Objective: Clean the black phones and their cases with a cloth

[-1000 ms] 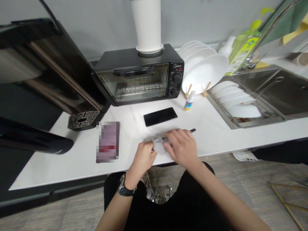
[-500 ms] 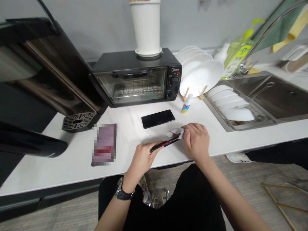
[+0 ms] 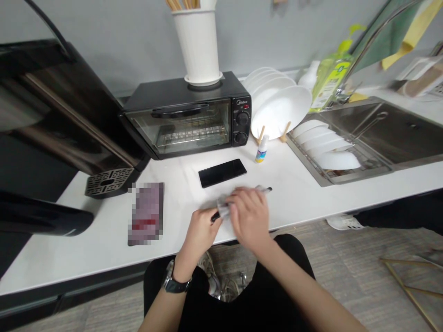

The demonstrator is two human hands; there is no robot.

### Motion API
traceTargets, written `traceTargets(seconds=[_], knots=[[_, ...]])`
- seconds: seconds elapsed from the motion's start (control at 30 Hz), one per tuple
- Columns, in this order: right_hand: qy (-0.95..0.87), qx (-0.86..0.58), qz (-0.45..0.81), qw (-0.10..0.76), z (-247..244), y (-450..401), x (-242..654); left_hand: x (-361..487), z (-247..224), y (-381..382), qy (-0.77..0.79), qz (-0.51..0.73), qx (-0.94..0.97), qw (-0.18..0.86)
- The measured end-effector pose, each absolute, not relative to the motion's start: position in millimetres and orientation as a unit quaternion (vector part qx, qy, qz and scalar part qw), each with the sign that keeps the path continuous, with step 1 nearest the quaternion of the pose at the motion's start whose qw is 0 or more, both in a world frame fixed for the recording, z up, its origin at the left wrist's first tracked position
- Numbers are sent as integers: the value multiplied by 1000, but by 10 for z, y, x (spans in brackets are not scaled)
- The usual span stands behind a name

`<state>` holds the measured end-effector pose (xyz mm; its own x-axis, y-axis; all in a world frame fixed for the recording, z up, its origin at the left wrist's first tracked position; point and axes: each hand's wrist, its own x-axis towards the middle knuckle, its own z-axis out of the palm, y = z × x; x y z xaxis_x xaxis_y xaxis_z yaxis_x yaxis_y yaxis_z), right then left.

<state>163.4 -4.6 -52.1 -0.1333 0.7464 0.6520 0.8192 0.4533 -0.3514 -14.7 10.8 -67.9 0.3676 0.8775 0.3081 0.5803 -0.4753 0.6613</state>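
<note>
My left hand point(image 3: 202, 229) grips the near end of a thin black object point(image 3: 215, 216), perhaps a phone case, held on edge above the counter's front edge. My right hand point(image 3: 249, 216) presses a crumpled whitish cloth or tissue point(image 3: 223, 208) around that object and hides most of it; the far tip shows past the fingers. Behind the hands a black phone point(image 3: 222, 173) lies flat on the white counter. A small spray bottle point(image 3: 261, 149) with a blue and yellow label stands right of the phone. At the left lies a blurred-out purple item point(image 3: 147, 210).
A black toaster oven point(image 3: 187, 101) bears a white utensil cup point(image 3: 198, 46). White plates point(image 3: 282, 110) stand in a rack beside it. To the right are a green soap bottle point(image 3: 332, 80) and a sink point(image 3: 404, 133). A dark machine point(image 3: 69, 106) fills the left.
My right hand has moved left along the black object with the cloth, towards my left hand, and now covers most of it. The view has shifted slightly.
</note>
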Motion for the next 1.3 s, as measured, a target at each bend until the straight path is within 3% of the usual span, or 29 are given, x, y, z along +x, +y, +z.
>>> traceTargets(seconds=[0.13,0.33,0.47,0.57,0.73,0.8,0.93,1.13,1.23,1.3], knots=[[-830,-429,-63,351,-534,-116,1572,-178,-681,99,464,318,799,212],[-747,-561,-74,349,-494,-51,1818,-108,-599,85,448,345,776,279],[-832,-446,-55,325,-507,-138,1454,-159,-636,102,455,336,786,248],[-837,-450,-87,300,-507,-25,1710,-151,-632,94,467,337,777,255],[-741,-570,-114,336,-509,57,1882,-90,-618,82,460,356,764,279],[-775,-514,-83,357,-541,-46,1623,-119,-634,90,460,352,772,262],[-840,-431,-88,319,-570,-95,1564,-169,-637,103,457,340,780,257],[-738,-584,-91,325,-488,26,1903,-100,-605,95,458,341,773,276],[-788,-494,-42,365,-519,-117,1536,-149,-646,106,460,328,789,240],[-819,-452,-60,347,-543,-160,1484,-179,-663,116,459,319,797,227]])
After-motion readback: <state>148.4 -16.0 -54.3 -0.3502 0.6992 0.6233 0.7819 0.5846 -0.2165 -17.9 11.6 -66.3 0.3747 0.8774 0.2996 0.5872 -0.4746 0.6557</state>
